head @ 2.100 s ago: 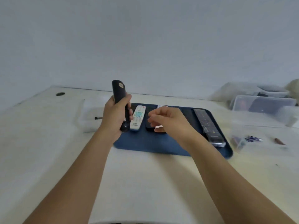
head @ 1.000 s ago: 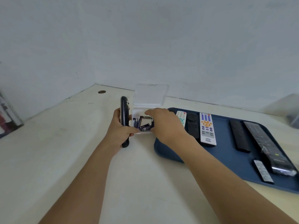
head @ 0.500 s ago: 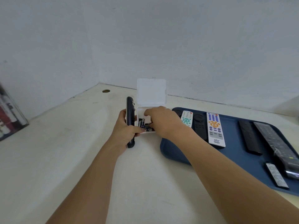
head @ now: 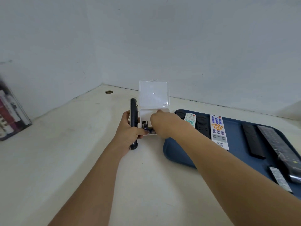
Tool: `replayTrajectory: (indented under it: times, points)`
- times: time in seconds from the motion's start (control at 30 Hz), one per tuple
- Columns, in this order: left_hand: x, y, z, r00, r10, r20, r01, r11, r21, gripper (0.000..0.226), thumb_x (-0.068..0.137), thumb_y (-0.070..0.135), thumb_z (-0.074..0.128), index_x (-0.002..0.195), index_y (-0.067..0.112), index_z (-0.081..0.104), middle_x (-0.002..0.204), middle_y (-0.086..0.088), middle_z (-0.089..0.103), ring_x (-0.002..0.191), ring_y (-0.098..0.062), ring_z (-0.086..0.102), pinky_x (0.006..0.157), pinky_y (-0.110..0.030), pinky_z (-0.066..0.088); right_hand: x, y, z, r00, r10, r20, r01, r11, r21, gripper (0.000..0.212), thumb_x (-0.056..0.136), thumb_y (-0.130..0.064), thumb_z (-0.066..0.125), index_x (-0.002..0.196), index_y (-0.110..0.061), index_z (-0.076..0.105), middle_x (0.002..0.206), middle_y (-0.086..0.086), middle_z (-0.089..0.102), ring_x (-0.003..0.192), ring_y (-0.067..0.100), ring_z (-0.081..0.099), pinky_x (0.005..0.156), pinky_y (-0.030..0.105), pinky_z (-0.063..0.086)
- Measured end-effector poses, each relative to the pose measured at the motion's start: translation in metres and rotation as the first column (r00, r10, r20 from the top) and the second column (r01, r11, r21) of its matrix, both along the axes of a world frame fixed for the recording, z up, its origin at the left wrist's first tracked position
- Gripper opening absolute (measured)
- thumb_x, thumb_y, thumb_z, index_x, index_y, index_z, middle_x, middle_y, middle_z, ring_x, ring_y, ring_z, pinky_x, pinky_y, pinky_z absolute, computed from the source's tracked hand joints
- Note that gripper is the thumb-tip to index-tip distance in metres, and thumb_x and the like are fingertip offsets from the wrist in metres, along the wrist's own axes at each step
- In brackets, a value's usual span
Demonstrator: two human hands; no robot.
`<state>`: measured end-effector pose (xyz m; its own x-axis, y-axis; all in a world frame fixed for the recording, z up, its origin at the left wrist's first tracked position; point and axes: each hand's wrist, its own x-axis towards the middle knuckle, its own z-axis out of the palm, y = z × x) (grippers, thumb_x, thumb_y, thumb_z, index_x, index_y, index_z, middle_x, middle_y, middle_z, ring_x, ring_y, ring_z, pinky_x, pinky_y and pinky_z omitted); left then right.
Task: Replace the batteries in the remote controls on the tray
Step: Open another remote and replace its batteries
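Pale surface (head: pixel 48 160) meets grey walls. Your tray (head: pixel 236 162) on the right carries the remotes (head: pixel 219 132). Left of it stands an open box (head: pixel 147 116) holding batteries (head: pixel 145 123). Your left hand (head: pixel 128 132) grips a black remote (head: pixel 133 115) upright. Your right hand (head: pixel 162 124) reaches into the box; its grip cannot be told.

I can't read any text; the print on my white remote (head: pixel 218 132) is too small.
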<state>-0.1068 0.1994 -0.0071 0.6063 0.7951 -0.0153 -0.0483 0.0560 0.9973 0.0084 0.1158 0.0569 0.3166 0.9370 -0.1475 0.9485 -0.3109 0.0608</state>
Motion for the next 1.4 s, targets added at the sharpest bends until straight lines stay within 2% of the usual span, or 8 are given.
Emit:
replayTrajectory:
  times: [0.23,0.4,0.63,0.73,0.83,0.9,1.03,1.4]
  points:
    - [0.0,-0.001,0.002,1.0,0.002,0.005,-0.002,1.0,-0.008,0.072,0.07,-0.023,0.071,0.127,0.015,0.047,0.091,-0.003,0.052,0.074,-0.02,0.057,0.062,-0.033,0.051,0.008,0.009,-0.007,0.998,0.023,-0.064,-0.024,1.0,-0.012,0.009,0.094,0.001,0.05,0.096,-0.006,0.056,0.089,0.007,0.05,0.08,0.022,0.051,0.064,0.031,0.04]
    - [-0.001,-0.002,0.003,1.0,0.005,0.002,-0.005,1.0,-0.011,0.073,0.07,-0.022,0.072,0.129,0.014,0.047,0.091,-0.001,0.053,0.076,-0.019,0.059,0.062,-0.031,0.052,0.01,0.016,-0.006,0.996,0.02,-0.082,-0.024,0.999,-0.04,0.043,0.098,-0.003,0.051,0.059,-0.013,0.036,0.061,0.002,0.032,0.052,0.013,0.03,0.045,0.022,0.024]
    - [-0.001,-0.003,0.004,1.0,0.006,0.003,-0.006,1.0,-0.012,0.075,0.07,-0.02,0.074,0.131,0.014,0.046,0.093,-0.001,0.054,0.075,-0.019,0.059,0.062,-0.03,0.052,0.018,0.013,-0.016,0.998,-0.002,-0.063,0.005,0.999,0.05,0.034,0.092,0.005,0.053,0.065,-0.013,0.041,0.07,0.002,0.041,0.058,0.012,0.038,0.046,0.022,0.026]
    - [0.0,-0.003,0.004,1.0,0.013,0.002,-0.013,1.0,-0.02,0.075,0.07,-0.019,0.074,0.131,0.014,0.046,0.092,-0.002,0.052,0.073,-0.019,0.057,0.061,-0.03,0.05,0.02,0.011,-0.016,0.999,0.021,-0.046,-0.012,0.983,0.183,0.014,0.093,0.002,0.054,0.104,-0.005,0.059,0.099,0.01,0.059,0.079,0.019,0.05,0.06,0.024,0.04]
    - [0.0,-0.002,0.004,1.0,0.015,0.004,-0.015,1.0,-0.028,0.073,0.07,-0.019,0.074,0.129,0.014,0.047,0.094,-0.003,0.051,0.071,-0.021,0.055,0.059,-0.03,0.049,0.021,0.016,-0.024,0.988,0.084,-0.131,-0.049,0.968,0.246,0.042,0.097,-0.006,0.055,0.138,-0.014,0.051,0.127,0.011,0.059,0.103,0.025,0.057,0.086,0.034,0.051]
    - [0.0,-0.002,0.004,1.0,0.021,0.006,-0.021,0.999,-0.031,0.07,0.07,-0.021,0.072,0.125,0.014,0.047,0.094,-0.004,0.05,0.068,-0.022,0.054,0.057,-0.029,0.048,0.019,0.019,-0.027,0.982,0.124,-0.142,-0.084,0.962,0.26,0.039,0.097,-0.007,0.053,0.135,-0.016,0.056,0.128,0.009,0.061,0.11,0.028,0.059,0.088,0.04,0.053]
    - [-0.001,-0.003,0.005,1.0,0.026,-0.001,-0.026,1.0,-0.016,0.065,0.071,-0.024,0.066,0.12,0.015,0.048,0.088,-0.003,0.052,0.065,-0.021,0.053,0.057,-0.03,0.049,0.016,0.023,-0.032,0.987,0.126,-0.101,-0.094,0.957,0.275,0.014,0.095,-0.007,0.053,0.086,-0.016,0.06,0.086,0.005,0.059,0.081,0.026,0.057,0.055,0.028,0.038]
    - [0.002,0.001,0.001,0.998,0.065,-0.018,-0.065,0.998,-0.014,0.072,0.07,-0.021,0.069,0.129,0.015,0.048,0.094,-0.003,0.053,0.073,-0.023,0.055,0.065,-0.035,0.051,0.015,0.03,-0.031,0.99,0.053,-0.131,-0.025,0.979,0.202,0.017,0.093,-0.006,0.059,0.104,-0.004,0.071,0.103,0.012,0.07,0.091,0.026,0.066,0.077,0.036,0.057]
